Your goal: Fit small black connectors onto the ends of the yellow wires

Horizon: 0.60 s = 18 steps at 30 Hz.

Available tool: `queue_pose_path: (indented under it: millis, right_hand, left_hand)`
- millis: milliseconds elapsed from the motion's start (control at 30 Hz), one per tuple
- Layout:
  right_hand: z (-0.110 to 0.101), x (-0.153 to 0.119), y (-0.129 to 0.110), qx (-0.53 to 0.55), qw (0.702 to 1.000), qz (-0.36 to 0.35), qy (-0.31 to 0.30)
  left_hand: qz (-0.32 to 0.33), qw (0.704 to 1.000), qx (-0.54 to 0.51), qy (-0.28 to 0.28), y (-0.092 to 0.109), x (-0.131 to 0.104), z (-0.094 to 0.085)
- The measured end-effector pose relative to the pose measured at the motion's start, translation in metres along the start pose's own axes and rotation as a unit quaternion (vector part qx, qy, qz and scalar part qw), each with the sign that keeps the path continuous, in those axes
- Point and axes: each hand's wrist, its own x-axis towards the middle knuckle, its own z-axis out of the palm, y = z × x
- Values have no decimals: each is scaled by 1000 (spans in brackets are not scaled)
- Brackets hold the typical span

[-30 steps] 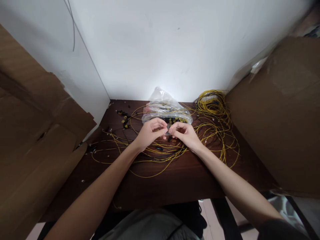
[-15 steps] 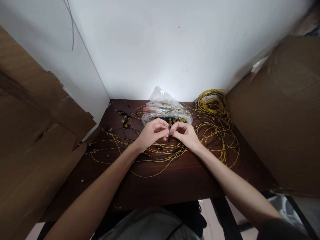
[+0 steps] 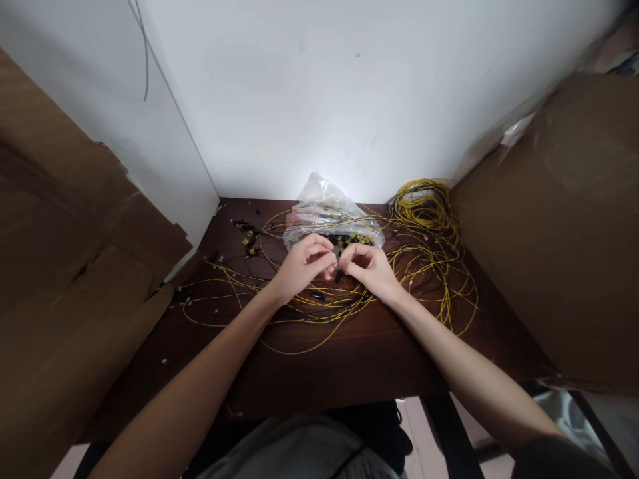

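My left hand point(image 3: 305, 266) and my right hand point(image 3: 368, 267) meet fingertip to fingertip over the middle of the dark table. Both are closed in a pinch, thumb against fingers. Whatever lies between the fingertips is too small to make out. Right behind them sits a clear plastic bag point(image 3: 327, 193) with small black and yellow connectors point(image 3: 357, 238) at its mouth. Under and in front of the hands run loose yellow and black wires point(image 3: 319, 307). A small black piece point(image 3: 339, 275) shows just below the right fingertips.
A coil of yellow wire point(image 3: 422, 203) lies at the back right. More black and yellow parts point(image 3: 249, 243) lie to the left. Cardboard point(image 3: 559, 233) flanks the table point(image 3: 349, 366) on the right, more cardboard point(image 3: 74, 266) on the left, and a white panel point(image 3: 309, 100) stands behind.
The left fingers have shifted very slightly. Both hands stay pinched in the same place, and the wires and bag have not moved.
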Motion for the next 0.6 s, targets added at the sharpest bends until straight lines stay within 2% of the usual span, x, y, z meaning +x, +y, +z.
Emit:
queue_pose_path:
  millis: [300, 467, 600]
  right_hand:
    - [1, -1, -3, 18, 1000, 18, -10]
    - [1, -1, -6, 39, 999, 14, -20]
    - [2, -2, -7, 44, 999, 4, -21]
  left_hand:
    - [-72, 989, -123, -31, 4, -2, -2]
    - [-80, 985, -141, -60, 4, -3, -4]
    - [-93, 987, -117, -57, 2, -3, -8]
